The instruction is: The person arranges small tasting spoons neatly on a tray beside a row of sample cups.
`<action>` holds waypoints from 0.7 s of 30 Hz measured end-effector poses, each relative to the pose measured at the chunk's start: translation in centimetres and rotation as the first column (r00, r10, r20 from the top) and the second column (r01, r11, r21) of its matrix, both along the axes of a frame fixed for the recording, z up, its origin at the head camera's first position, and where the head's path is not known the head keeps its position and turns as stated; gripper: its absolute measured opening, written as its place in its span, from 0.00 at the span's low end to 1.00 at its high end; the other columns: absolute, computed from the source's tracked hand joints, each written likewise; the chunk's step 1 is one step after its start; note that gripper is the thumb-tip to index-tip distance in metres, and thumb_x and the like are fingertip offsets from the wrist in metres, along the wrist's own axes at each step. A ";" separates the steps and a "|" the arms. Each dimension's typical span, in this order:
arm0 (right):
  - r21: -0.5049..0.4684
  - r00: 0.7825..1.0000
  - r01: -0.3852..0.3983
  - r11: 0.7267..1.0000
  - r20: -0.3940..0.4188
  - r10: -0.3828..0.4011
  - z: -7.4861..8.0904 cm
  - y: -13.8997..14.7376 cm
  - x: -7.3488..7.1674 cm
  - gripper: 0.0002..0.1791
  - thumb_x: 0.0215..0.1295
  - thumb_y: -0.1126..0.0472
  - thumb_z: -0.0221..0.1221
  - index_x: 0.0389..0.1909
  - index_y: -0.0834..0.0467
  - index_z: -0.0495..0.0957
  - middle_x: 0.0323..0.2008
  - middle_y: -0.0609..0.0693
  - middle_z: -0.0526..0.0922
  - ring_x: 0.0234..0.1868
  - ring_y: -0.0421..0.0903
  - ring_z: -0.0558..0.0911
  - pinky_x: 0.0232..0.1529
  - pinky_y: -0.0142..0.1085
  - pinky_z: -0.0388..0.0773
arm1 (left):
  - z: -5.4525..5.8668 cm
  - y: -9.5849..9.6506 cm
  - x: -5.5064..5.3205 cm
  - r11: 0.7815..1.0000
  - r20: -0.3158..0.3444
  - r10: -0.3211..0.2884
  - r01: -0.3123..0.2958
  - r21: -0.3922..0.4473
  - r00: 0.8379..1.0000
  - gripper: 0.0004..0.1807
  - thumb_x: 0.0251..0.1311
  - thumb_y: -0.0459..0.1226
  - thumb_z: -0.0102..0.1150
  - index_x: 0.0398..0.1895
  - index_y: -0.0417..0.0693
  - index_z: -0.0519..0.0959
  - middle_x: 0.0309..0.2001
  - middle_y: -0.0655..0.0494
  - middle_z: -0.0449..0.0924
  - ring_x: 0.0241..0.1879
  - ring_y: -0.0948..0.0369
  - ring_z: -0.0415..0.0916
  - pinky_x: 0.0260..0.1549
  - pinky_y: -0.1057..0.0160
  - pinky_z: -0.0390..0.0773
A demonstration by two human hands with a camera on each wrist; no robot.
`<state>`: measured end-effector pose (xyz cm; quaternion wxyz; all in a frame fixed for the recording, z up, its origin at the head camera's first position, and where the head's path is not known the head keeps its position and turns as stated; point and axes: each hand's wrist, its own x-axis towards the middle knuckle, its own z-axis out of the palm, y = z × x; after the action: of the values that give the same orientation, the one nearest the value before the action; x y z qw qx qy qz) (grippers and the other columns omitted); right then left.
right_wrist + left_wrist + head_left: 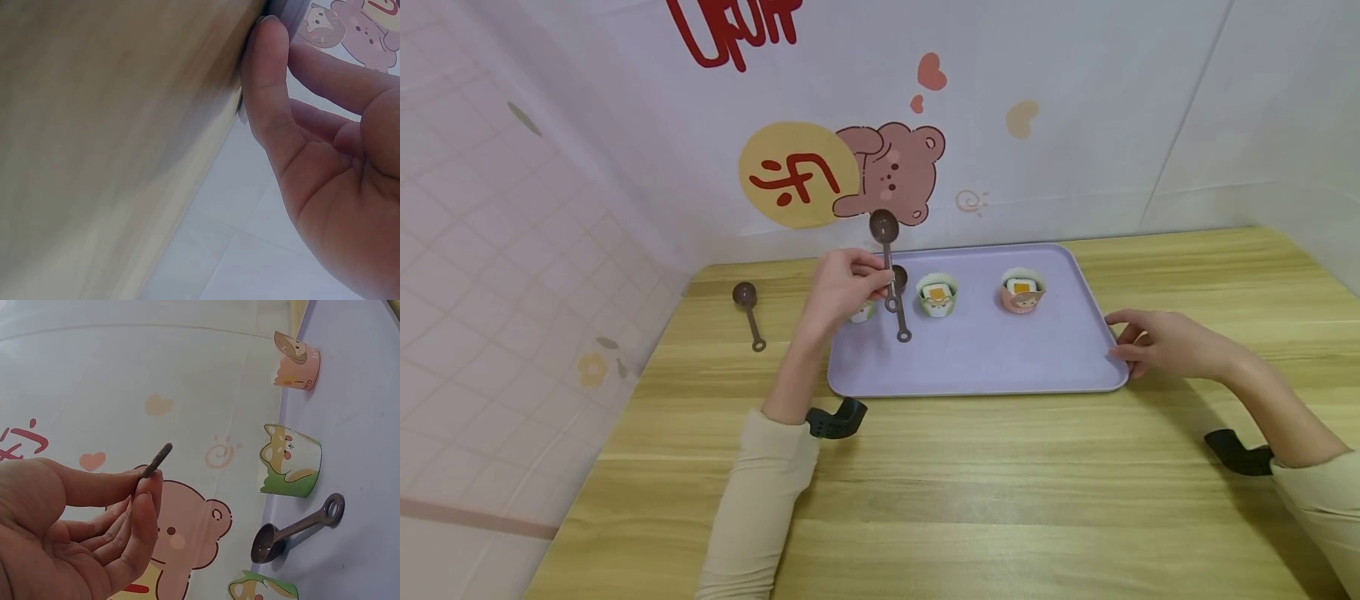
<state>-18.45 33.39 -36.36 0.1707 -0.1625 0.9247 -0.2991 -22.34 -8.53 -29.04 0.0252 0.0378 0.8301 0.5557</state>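
Observation:
In the head view, my left hand (842, 287) pinches a brown measuring spoon (883, 227) by its handle, bowl up, above the left part of the lilac tray (1000, 358). A second brown measuring spoon (306, 524) lies on the tray beneath it, between two paper cups in the left wrist view. At the tray's right edge, my right hand (1161, 342) holds the rim with thumb and fingers. Two green-and-white paper cups, one (937, 307) in plain sight and one (862, 313) partly behind my left hand, stand on the tray with a pink paper cup (1022, 302).
A third brown measuring spoon (750, 310) lies on the wooden table (970, 492), left of the tray. White blocks with orange tops sit in the middle green cup and the pink one. Behind the table hangs a printed cloth (1075, 167) with a bear.

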 end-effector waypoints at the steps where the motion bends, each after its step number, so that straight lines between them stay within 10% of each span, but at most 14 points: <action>1: 0.003 1.000 0.000 1.000 0.002 0.000 0.0 0.0 0.0 0.30 0.71 0.68 0.60 0.65 0.80 0.61 0.38 0.54 0.83 0.28 0.44 0.85 0.35 0.34 0.83 | 0.0 0.0 0.0 1.000 -0.001 -0.001 0.001 0.001 1.000 0.10 0.64 0.30 0.65 0.44 0.30 0.81 0.37 0.41 0.85 0.25 0.62 0.81 0.31 0.67 0.83; 9: 0.007 1.000 0.001 1.000 -0.002 -0.001 0.2 -0.1 0.0 0.30 0.71 0.68 0.60 0.65 0.79 0.61 0.38 0.54 0.83 0.28 0.44 0.85 0.35 0.34 0.83 | 0.2 0.5 0.0 1.000 0.008 -0.009 0.008 0.020 1.000 0.10 0.65 0.29 0.65 0.44 0.30 0.80 0.37 0.41 0.85 0.34 0.49 0.84 0.33 0.67 0.84; 21: 0.006 1.000 -0.004 1.000 -0.012 0.004 0.1 -0.1 0.0 0.29 0.70 0.67 0.60 0.65 0.79 0.62 0.37 0.53 0.84 0.27 0.43 0.85 0.35 0.34 0.82 | -0.1 1.6 -0.4 0.999 -0.012 -0.031 0.032 0.042 0.999 0.08 0.64 0.28 0.65 0.43 0.29 0.80 0.35 0.41 0.84 0.26 0.61 0.79 0.32 0.66 0.84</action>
<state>-18.42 33.28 -36.27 0.1664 -0.1657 0.9263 -0.2948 -22.74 -6.96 -29.16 0.0284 0.0545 0.8177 0.5724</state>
